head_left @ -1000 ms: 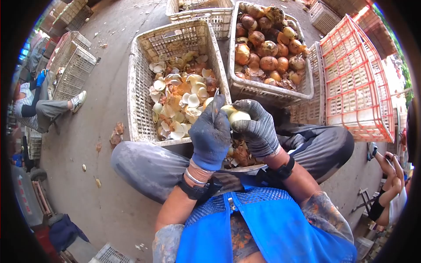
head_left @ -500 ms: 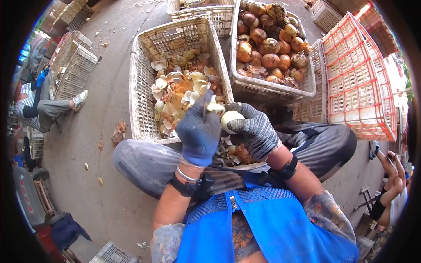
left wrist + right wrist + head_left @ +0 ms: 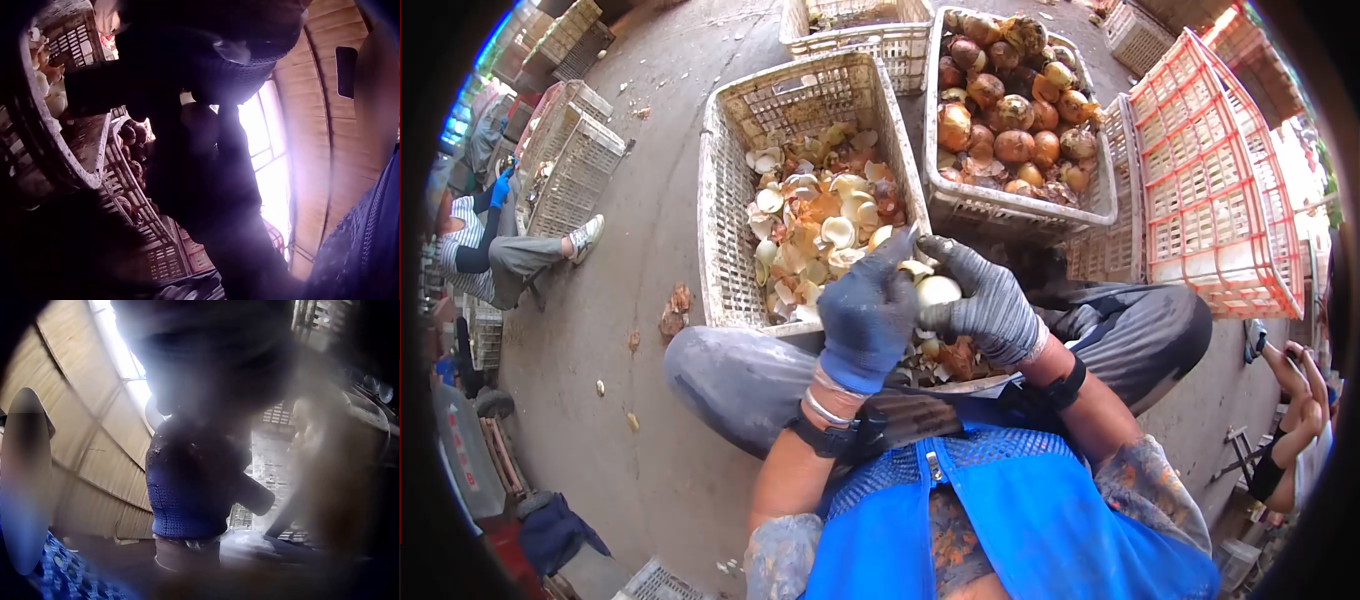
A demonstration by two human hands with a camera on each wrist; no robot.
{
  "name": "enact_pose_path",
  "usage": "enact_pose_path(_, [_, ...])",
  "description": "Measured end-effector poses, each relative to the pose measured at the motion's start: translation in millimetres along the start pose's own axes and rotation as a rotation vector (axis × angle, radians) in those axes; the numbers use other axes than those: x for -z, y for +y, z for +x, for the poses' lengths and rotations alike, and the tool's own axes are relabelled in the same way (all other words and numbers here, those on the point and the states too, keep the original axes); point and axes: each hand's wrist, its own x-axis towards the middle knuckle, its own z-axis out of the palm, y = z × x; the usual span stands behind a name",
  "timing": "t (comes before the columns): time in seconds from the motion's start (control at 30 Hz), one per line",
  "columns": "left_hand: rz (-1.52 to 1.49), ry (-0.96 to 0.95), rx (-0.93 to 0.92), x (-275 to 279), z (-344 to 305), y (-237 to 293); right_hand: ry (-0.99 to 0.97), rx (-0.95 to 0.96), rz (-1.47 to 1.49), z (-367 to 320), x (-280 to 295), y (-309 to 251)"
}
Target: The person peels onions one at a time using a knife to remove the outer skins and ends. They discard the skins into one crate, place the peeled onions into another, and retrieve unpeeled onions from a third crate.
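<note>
In the head view my left hand point(image 3: 866, 318), in a blue glove, is curled round a small knife, its thin blade tip point(image 3: 913, 233) pointing up past the fingers. Close against it, my right hand point(image 3: 985, 302), in a grey striped glove, grips a pale peeled onion point(image 3: 938, 291) between thumb and fingers. Both hands are over the near edge of a white crate point(image 3: 712, 215) holding onion skins point(image 3: 805, 205). In the left wrist view the hands are too dark to make out; the right wrist view shows the blue-gloved left hand point(image 3: 190, 487), its fingers blurred.
A crate point(image 3: 1022, 207) of unpeeled onions point(image 3: 1013, 146) stands beyond my right hand. Right of it leans a red-and-white crate point(image 3: 1208, 180). Skins and scraps lie between my bent legs point(image 3: 735, 385). Other people sit at far left point(image 3: 525, 250) and far right point(image 3: 1293, 430).
Half a second ago my left hand was farther left of the onion, with a pale piece at the knife; it has come back against the onion, and that piece no longer shows there.
</note>
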Motion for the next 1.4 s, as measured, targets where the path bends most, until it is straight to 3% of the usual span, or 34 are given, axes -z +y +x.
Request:
enact_pose_path(0.07, [0.111, 0.027, 0.017, 6.8, 11.6, -19.2, -0.014, 0.0, -0.22, -2.4, 12.2, -14.8])
enact_pose_path(0.13, [0.396, -0.142, 0.224, 31.7, 38.4, -34.4, 0.119, -0.065, -0.353, -12.3, 36.6, -61.6])
enact_pose_path(0.17, [0.477, -0.143, 0.265, 42.4, 44.5, -50.1, 0.269, 0.106, -0.631, -21.9, 60.3, -81.7])
enact_pose_path(0.2, [0.484, -0.156, 0.354, 51.6, 45.5, -71.3, 0.462, 0.323, -0.639, -29.2, 99.7, -82.1])
enact_pose_path(0.23, [0.456, -0.214, 0.433, 64.1, 46.6, -80.2, 0.653, 0.389, -0.505, -44.3, 128.2, -105.6])
enact_pose_path(0.27, [0.421, -0.298, 0.536, 78.2, 48.7, -74.8, 0.838, 0.56, -0.677, -48.1, 171.6, -127.5])
enact_pose_path(0.33, [0.518, -0.394, 0.594, 90.2, 28.5, -96.7, 1.107, 0.291, -1.113, -73.6, 258.2, -177.7])
enact_pose_path(0.37, [0.507, -0.4, 0.591, 92.9, 18.4, -100.0, 1.305, -0.068, -1.512, -81.3, 288.3, -199.7])
enact_pose_path(0.4, [0.485, -0.462, 0.577, 94.0, 7.9, -101.8, 1.414, 0.13, -1.711, -89.1, 297.7, -196.6])
enact_pose_path(0.47, [0.461, -0.524, 0.577, 87.2, -3.1, -103.6, 1.413, 0.114, -1.243, -84.1, 287.2, -184.3])
enact_pose_path(0.53, [0.253, -0.48, 0.576, 76.9, -2.1, -104.7, 1.133, 0.304, -0.869, -47.1, 245.7, -148.4])
enact_pose_path(0.6, [0.106, -0.425, 0.596, 67.2, 25.2, -79.3, 0.85, 0.182, -0.703, 7.7, 214.0, -118.0])
enact_pose_path(0.67, [-0.211, -0.332, 0.756, 54.5, 56.4, -55.7, 0.692, 0.012, -0.641, 70.3, 205.1, -87.8])
enact_pose_path(0.7, [-0.244, -0.313, 0.708, 48.4, 67.0, -48.4, 0.601, -0.018, -0.482, 95.7, 200.4, -73.9])
enact_pose_path(0.73, [-0.248, -0.302, 0.706, 41.9, 68.0, -58.6, 0.544, 0.107, -0.499, 130.1, 217.6, -37.4])
enact_pose_path(0.8, [-0.19, -0.3, 0.517, 24.0, 64.1, -85.6, 0.616, 0.077, -0.994, 178.2, 226.8, -6.0])
enact_pose_path(0.83, [-0.295, -0.322, 0.714, 25.7, 67.5, -77.9, 0.6, 0.003, -1.058, 195.4, 220.1, -3.0])
enact_pose_path(0.97, [-0.269, -0.36, 0.813, 14.6, 57.2, -98.7, 0.485, -0.141, -1.401, 252.8, 209.3, 21.4])
enact_pose_path(1.0, [-0.265, -0.357, 0.79, 11.6, 55.7, -103.0, 0.479, -0.142, -1.399, 263.5, 206.8, 22.3])
enact_pose_path(1.07, [-0.194, -0.394, 0.648, 8.3, 63.9, -101.4, 0.341, -0.392, -1.649, 280.8, 198.6, 20.1])
enact_pose_path(1.13, [-0.208, -0.421, 0.575, 5.1, 71.5, -99.5, 0.331, -0.368, -1.732, 283.1, 195.5, 18.5])
enact_pose_path(1.2, [-0.227, -0.44, 0.498, 3.9, 69.6, -101.8, 0.414, -0.349, -1.518, 284.1, 203.0, 8.6])
enact_pose_path(1.23, [-0.23, -0.438, 0.48, 4.6, 66.5, -103.1, 0.527, -0.246, -1.254, 288.8, 227.8, 32.3])
enact_pose_path(1.27, [-0.234, -0.436, 0.46, 5.1, 63.7, -103.1, 0.524, -0.245, -1.265, 280.9, 224.1, 28.4])
enact_pose_path(1.33, [-0.339, -0.379, 0.446, 3.9, 67.0, -93.0, 0.493, -0.149, -0.128, 240.5, 197.2, 8.1])
enact_pose_path(1.4, [-0.405, -0.313, 0.334, 8.8, 73.7, -79.8, 0.454, -0.383, 0.25, 199.4, 151.7, -20.5])
